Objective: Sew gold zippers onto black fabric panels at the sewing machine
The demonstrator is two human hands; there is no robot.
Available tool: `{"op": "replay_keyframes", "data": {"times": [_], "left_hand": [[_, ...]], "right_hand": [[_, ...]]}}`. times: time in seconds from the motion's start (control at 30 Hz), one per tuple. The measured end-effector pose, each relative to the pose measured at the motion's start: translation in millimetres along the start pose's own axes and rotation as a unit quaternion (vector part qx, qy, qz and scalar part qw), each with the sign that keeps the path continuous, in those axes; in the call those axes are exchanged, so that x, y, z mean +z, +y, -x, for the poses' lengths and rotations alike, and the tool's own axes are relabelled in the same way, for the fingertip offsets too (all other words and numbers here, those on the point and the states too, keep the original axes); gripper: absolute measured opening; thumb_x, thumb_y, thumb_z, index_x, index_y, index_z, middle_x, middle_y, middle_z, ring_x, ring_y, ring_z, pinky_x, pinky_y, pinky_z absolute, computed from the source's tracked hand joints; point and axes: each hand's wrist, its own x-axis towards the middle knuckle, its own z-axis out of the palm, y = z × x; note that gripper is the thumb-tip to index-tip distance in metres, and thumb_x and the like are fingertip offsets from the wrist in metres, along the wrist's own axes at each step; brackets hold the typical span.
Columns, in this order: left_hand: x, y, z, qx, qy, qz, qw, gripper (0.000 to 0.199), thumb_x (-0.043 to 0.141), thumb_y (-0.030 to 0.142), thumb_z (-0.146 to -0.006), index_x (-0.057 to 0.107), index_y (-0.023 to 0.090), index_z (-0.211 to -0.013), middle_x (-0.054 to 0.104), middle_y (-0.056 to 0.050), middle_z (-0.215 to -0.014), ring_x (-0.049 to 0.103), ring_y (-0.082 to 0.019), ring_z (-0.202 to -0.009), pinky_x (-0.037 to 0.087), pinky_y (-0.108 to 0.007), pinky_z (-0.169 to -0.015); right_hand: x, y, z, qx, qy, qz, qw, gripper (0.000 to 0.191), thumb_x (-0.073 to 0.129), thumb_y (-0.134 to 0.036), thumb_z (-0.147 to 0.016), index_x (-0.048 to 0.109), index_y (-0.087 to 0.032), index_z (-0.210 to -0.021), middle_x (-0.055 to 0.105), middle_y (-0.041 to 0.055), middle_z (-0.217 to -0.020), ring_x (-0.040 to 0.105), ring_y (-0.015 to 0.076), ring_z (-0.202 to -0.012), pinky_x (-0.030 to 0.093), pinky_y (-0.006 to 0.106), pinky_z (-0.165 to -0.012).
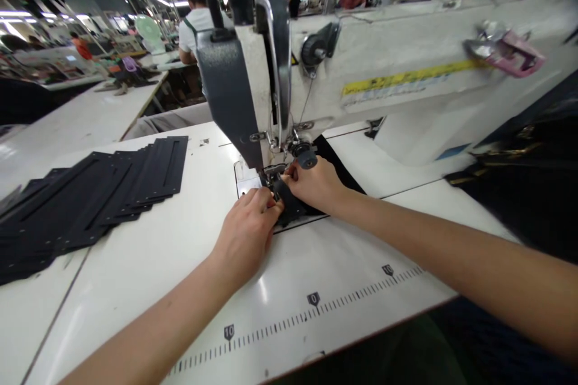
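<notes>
A piece of black fabric lies on the bed of a white and grey sewing machine, partly under the presser foot. My left hand is closed at the fabric's near left edge, thumb and fingers pinched just in front of the foot. Close to the needle area on the right, my right hand has its fingers bent together on the same fabric. The fingertips of both hands are partly hidden, and the needle's tip cannot be made out.
Overlapping dark fabric panels with slots are spread at the left of the white table. A printed ruler scale runs along its front edge. Pink-handled snips rest on the machine arm. Dark cloth lies at right. People work behind.
</notes>
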Motion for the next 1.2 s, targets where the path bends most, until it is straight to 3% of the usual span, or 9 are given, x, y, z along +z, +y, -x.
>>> {"op": "replay_keyframes", "data": {"times": [0.17,0.33,0.4,0.5,0.6,0.67,0.87,1.2], "left_hand": [[-2.5,3,1,-0.008,-0.002,-0.006,1.0,0.022,0.041,0.004,-0.079,0.06,0.012,-0.089,0.053,-0.009,-0.093,0.05,-0.022,-0.093,0.048,-0.04,-0.079],[-9.5,7,1,-0.015,-0.015,-0.014,1.0,0.026,0.043,0.001,-0.076,0.06,0.011,-0.093,0.054,-0.01,-0.093,0.051,-0.023,-0.095,0.047,-0.039,-0.081],[-12.1,9,4,-0.015,-0.016,-0.015,1.0,0.03,0.045,0.001,-0.075,0.059,0.011,-0.098,0.054,-0.011,-0.095,0.051,-0.023,-0.096,0.047,-0.04,-0.082],[-12.5,10,13,-0.031,0.015,-0.008,0.999,0.037,0.05,0.002,-0.072,0.055,0.01,-0.108,0.055,-0.012,-0.104,0.052,-0.024,-0.099,0.047,-0.04,-0.085],[-8.3,11,23,-0.054,0.071,-0.005,0.996,0.031,0.053,0.005,-0.075,0.058,0.013,-0.104,0.059,-0.011,-0.109,0.055,-0.023,-0.1,0.047,-0.041,-0.087],[-5.1,11,27,-0.03,0.095,-0.004,0.995,0.024,0.051,0.006,-0.078,0.061,0.015,-0.098,0.063,-0.008,-0.105,0.059,-0.021,-0.095,0.048,-0.042,-0.088],[-1.0,10,26,0.071,0.129,-0.04,0.988,0.024,0.04,0.009,-0.086,0.061,0.012,-0.096,0.066,-0.009,-0.098,0.063,-0.019,-0.09,0.049,-0.041,-0.088],[-2.6,9,16,0.094,0.099,-0.074,0.988,0.026,0.035,0.007,-0.087,0.061,0.01,-0.091,0.066,-0.01,-0.094,0.063,-0.019,-0.086,0.05,-0.04,-0.083]], "right_hand": [[4,-5,1,0.007,0.019,0.013,1.0,0.026,0.048,-0.034,-0.083,0.066,-0.015,-0.084,0.066,0.0106,-0.082,0.062,0.0247,-0.083,0.045,0.031,-0.072],[-2,-2,5,-0.041,0.02,-0.005,0.999,0.023,0.048,-0.028,-0.084,0.066,-0.014,-0.085,0.066,0.0103,-0.077,0.063,0.0225,-0.076,0.046,0.029,-0.067],[-9,4,14,-0.091,0.014,-0.024,0.995,0.017,0.05,-0.023,-0.083,0.066,-0.015,-0.084,0.066,0.0073,-0.076,0.062,0.0191,-0.074,0.047,0.027,-0.066],[-17,16,37,-0.197,0.012,-0.055,0.979,0.012,0.055,-0.016,-0.08,0.066,-0.016,-0.085,0.065,0.0054,-0.092,0.058,0.0158,-0.088,0.045,0.025,-0.079],[-16,27,60,-0.338,0.039,-0.105,0.935,0.019,0.052,-0.016,-0.083,0.064,-0.015,-0.098,0.062,0.0073,-0.106,0.052,0.0186,-0.105,0.04,0.033,-0.092],[-12,30,70,-0.395,0.057,-0.13,0.908,0.023,0.047,-0.016,-0.087,0.061,-0.015,-0.105,0.062,0.0083,-0.107,0.051,0.0197,-0.107,0.04,0.036,-0.093],[-5,28,72,-0.395,0.085,-0.122,0.906,0.025,0.041,-0.016,-0.09,0.062,-0.017,-0.105,0.064,0.0066,-0.106,0.055,0.021,-0.104,0.046,0.036,-0.088],[-12,24,64,-0.403,0.08,-0.07,0.909,0.019,0.045,-0.012,-0.086,0.064,-0.014,-0.09,0.067,0.0067,-0.092,0.059,0.0207,-0.096,0.049,0.032,-0.084]]}}
